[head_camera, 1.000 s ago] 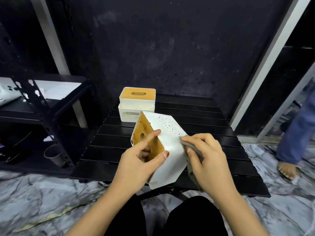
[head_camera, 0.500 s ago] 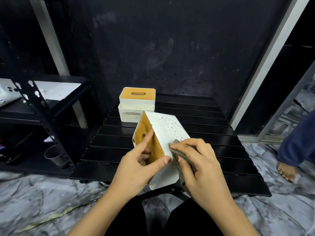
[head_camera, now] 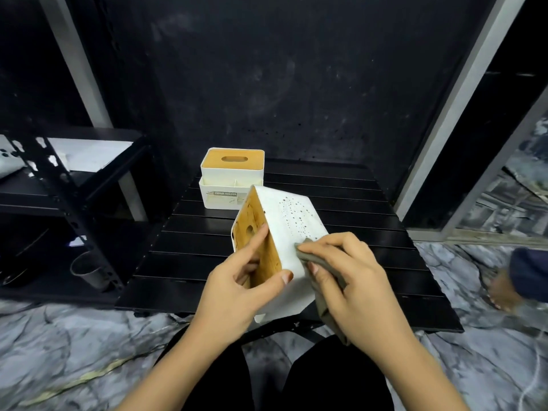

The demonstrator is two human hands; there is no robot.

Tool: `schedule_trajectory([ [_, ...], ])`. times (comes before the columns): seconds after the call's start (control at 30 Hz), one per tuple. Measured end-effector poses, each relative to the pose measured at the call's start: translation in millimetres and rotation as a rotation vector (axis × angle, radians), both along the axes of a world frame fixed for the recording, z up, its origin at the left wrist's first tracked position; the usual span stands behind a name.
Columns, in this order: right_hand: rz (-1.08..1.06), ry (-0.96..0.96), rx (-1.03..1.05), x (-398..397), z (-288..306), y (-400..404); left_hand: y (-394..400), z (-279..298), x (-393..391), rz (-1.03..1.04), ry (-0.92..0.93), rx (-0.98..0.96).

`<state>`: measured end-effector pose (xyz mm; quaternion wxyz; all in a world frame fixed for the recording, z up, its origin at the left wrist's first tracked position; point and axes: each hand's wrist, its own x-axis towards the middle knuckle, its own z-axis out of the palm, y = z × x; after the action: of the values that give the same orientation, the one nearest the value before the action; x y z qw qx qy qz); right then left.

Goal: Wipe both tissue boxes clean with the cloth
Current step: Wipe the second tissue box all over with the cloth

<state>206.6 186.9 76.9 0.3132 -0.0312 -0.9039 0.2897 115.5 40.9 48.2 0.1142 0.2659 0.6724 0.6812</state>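
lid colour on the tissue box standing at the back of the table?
Tan, wood-look lid on the white tissue box, with an oval slot; head view.

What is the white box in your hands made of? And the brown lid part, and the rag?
The held tissue box looks like matte white plastic: smooth, even walls with rounded corners and small punched holes. Its lid looks like bamboo or wood, tan with faint grain streaks, though it could be a printed finish. The cloth is soft grey-green fabric; it folds and hangs limp.

The tilted tissue box [head_camera: 286, 232] is matt white plastic with a wood-grain lid — the cloth [head_camera: 321, 271] soft, dull grey fabric; the table [head_camera: 341, 203] glossy black slats.
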Motion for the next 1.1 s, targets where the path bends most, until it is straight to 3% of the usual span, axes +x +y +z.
schedule_trajectory([
  [0.17,-0.064,-0.015,-0.054,2.5,-12.3,18.4,-2.1,-6.6,2.9,0.05,0.076,0.065],
  [0.47,0.003,0.084,0.079,-4.2,-12.2,-14.2,-7.7,-13.7,1.4,0.018,0.21,0.009],
  [0.7,-0.106,0.052,0.001,-7.0,-17.0,8.4,-8.8,-15.6,0.9,0.004,0.243,-0.028],
  [0.93,0.058,0.122,0.098,-1.7,-12.4,-16.6,-10.0,-11.9,-6.5,-0.036,0.258,-0.041],
  [1.1,-0.035,0.078,0.037,-5.2,-14.8,2.3,-10.0,-10.2,-7.0,-0.025,0.269,-0.086],
])
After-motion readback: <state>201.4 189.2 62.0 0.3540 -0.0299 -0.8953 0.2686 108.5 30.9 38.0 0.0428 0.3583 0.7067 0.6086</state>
